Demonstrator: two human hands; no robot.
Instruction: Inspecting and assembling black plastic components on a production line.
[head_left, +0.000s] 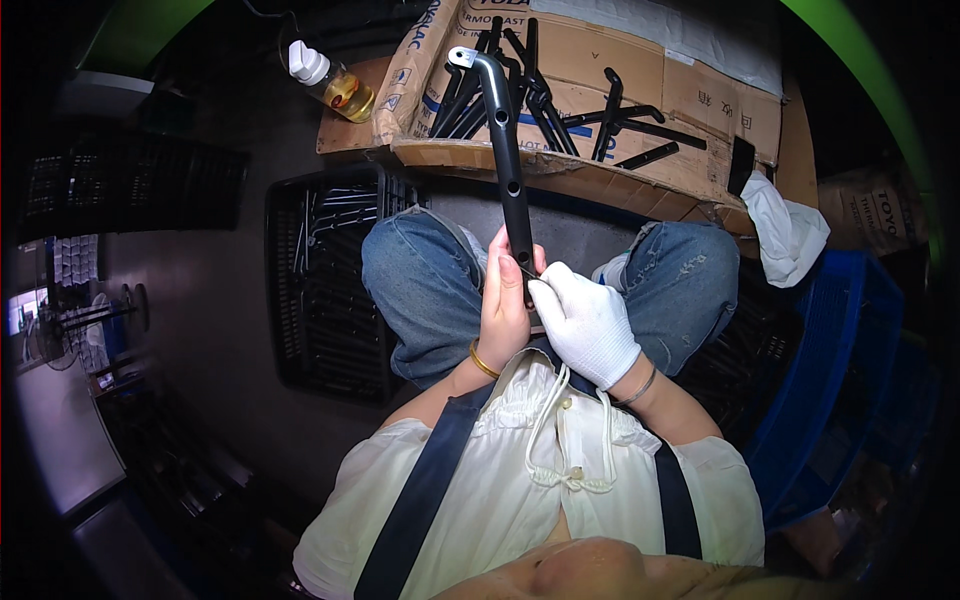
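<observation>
**Black bar (510, 180) gripped across the front edge of the cardboard box (640, 178)**

Far left of my feed: a black crate (283, 300) on the floor by the person's left knee, long dark pieces lying inside its walls, shinier ones toward its far end.

Bottle (348, 95) with white cap and yellowish liquid, tilted in my view, just outside the box's left edge.

Inside the box, from the left corner to past the middle, I log loose black parts (606, 115), several bent at one end; the left ones overlap in a heap.

The bar slants up from between the knees, crossing the front edge in my view; its bent far end carries a silver fitting (462, 57).

Left hand (507, 300), bare: fingers wrapped around the bar's near end, thumb along it.

Right hand (585, 322), white-gloved: fingers curled in, thumb and forefinger pinched together at that same end. I cannot tell what sits between those tips.

White cloth (785, 235) hangs at the box's right front corner. Farthest right, a blue crate (800, 410).
</observation>
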